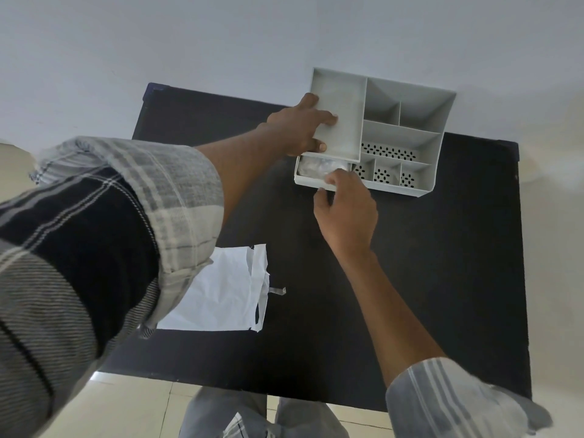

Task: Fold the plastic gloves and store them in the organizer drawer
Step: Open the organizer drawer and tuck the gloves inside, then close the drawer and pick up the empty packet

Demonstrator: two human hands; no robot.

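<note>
A grey plastic organizer (pixel 410 134) with several compartments stands at the far side of the black table (pixel 410 279). Its small drawer (pixel 308 180) at the front left is pulled partly out, and crumpled clear plastic gloves (pixel 319 167) lie inside it. My left hand (pixel 300 128) grips the organizer's left edge, fingers over the rim of the big left compartment and thumb near its front corner. My right hand (pixel 346 213) is at the drawer's front, fingers curled on its front edge and touching the gloves.
A torn white paper packet (pixel 227 292) lies on the near left of the table, partly under my left sleeve, with a small clear strip (pixel 278 290) beside it. A pale wall rises behind the table and tiled floor shows below its front edge.
</note>
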